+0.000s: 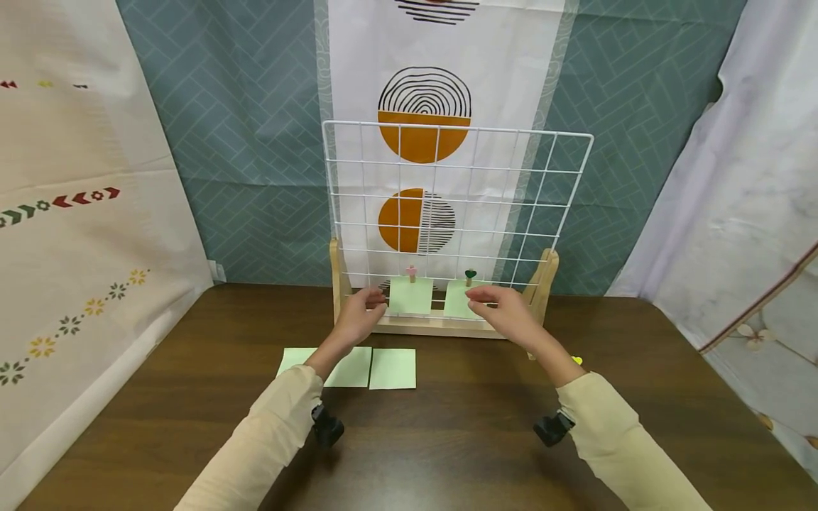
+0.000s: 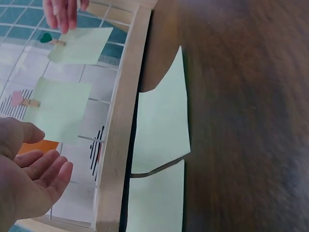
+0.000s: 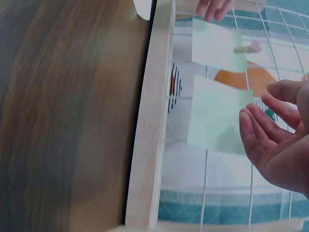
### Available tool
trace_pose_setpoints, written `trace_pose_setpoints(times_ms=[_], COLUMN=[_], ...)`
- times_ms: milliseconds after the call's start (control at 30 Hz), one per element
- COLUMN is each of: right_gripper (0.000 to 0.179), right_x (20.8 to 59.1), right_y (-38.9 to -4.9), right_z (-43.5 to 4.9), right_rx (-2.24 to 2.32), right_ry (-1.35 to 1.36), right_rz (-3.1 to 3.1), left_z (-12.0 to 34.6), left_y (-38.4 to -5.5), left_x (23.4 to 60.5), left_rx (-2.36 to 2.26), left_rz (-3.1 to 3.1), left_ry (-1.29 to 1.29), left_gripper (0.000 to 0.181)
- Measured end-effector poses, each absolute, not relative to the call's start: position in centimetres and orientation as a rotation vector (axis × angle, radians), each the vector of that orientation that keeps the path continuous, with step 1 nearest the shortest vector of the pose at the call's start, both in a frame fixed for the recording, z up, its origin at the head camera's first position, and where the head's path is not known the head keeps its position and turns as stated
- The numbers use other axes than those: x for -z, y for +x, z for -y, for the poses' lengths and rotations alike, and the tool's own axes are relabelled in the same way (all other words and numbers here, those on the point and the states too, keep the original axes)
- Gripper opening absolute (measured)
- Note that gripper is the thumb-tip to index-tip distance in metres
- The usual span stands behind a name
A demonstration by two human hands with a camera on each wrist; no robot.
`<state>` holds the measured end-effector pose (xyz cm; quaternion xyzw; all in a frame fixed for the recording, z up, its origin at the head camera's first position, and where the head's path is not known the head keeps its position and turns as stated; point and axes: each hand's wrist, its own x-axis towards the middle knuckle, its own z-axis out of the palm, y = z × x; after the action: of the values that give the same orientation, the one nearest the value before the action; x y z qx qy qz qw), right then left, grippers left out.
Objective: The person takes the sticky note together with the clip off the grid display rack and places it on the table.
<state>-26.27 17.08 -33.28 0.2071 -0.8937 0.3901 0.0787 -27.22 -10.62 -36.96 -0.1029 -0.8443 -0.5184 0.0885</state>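
Left hand (image 1: 358, 314), right hand (image 1: 509, 314): loosely curved, held nothing.
Clipped sheets (image 1: 410, 298): hung between the hands, pink clip (image 1: 412, 271) and green clip (image 1: 470, 274) apparently fixing them to the grid (image 1: 438, 127).
Loose sheets (image 1: 393, 370): lay on the table (image 1: 441, 443) near the left hand.

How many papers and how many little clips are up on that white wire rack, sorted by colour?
Pale green papers: 2
Pink clip: 1
Dark green clip: 1
Total: 4
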Motion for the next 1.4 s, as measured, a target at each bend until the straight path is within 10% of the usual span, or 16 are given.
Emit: trace_pose_setpoints(times_ms=[1400], right_gripper=[0.036], right_x=[31.1], right_y=[-29.9], right_z=[-7.5], right_rx=[-1.273], right_ry=[0.622], right_rz=[2.612], left_z=[8.6], left_y=[-29.4], left_x=[37.1], left_rx=[1.581], left_rz=[2.478], left_ry=[-0.151], left_gripper=[0.022])
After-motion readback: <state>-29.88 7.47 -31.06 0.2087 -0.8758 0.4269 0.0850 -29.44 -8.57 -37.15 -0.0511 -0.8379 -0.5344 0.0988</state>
